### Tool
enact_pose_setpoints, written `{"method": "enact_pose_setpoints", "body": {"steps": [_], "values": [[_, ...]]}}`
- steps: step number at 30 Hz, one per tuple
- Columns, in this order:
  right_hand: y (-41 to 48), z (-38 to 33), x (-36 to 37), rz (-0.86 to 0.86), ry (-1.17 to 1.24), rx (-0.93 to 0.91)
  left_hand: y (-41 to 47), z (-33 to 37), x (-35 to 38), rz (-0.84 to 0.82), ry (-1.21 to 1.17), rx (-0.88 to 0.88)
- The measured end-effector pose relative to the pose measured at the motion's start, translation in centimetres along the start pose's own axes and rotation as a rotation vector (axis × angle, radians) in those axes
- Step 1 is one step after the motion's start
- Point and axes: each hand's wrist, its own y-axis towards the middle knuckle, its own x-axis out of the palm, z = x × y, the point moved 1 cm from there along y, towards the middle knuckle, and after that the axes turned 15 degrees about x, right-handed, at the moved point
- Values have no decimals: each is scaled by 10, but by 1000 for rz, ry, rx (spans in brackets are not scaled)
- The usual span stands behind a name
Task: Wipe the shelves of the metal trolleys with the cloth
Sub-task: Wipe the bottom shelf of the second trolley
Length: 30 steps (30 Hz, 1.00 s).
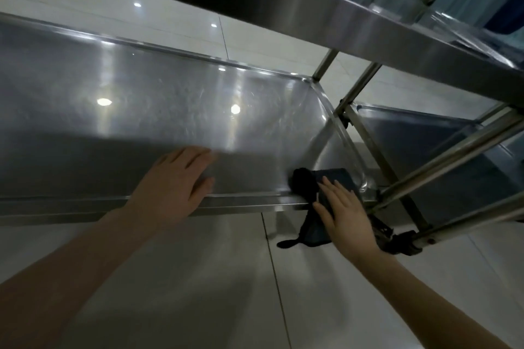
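Flooring of pale glossy tiles (198, 278) is spreading under everything and is reflecting small round lights. Over it, the wide lower shelf of brushed stainless steel (113, 88), with a raised rim all around, is filling the left and middle of the view. Its surface is shining with the same round lights and is showing fine scratches.

Above, the upper steel shelf (312, 0) of the same trolley is running across the top, seen from below and from the side. A round steel post (326, 62) is rising from the far right corner of the lower shelf toward it. Just beside this trolley, on the right, a second metal trolley (411, 136) is standing, with a darker steel shelf and round tubes crossing the view diagonally.

The left hand (173, 187) is lying flat on the front part of the wide shelf, fingers straight and together, thumb resting along the front rim; it is gripping nothing. The right hand (346, 210) is pressing down with straight, spread fingers on the dark blue cloth (334, 176), not curling around it.

The cloth is lying in the front right corner of the wide lower shelf. One crumpled part is on the steel surface and the other part is hanging over the front rim toward the floor. A black fitting (402, 241) is sitting at the foot of a trolley tube, just beside the right wrist.
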Motion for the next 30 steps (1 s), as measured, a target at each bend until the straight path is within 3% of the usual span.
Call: {"method": "enact_pose_setpoints", "body": {"steps": [6, 10, 17, 21, 23, 27, 30], "values": [[-40, -172, 30, -43, 73, -422, -42, -33, -22, 19, 97, -94], [-39, -190, 33, -54, 13, -473, -65, -58, -37, -66, 187, -139], [42, -56, 19, -131, -1, -21, -87, -80, -48, -109, 196, -229], [95, -90, 27, -219, -72, 72, -85, -77, -48, -77, 170, -240], [100, -155, 41, -194, -22, -22, -87, -78, -49, -38, 148, -234], [68, -293, 59, -173, 36, -413, -89, -80, -50, 137, 20, -286], [58, -314, 56, -220, 84, -606, -91, -91, -60, 175, -40, -346]]}}
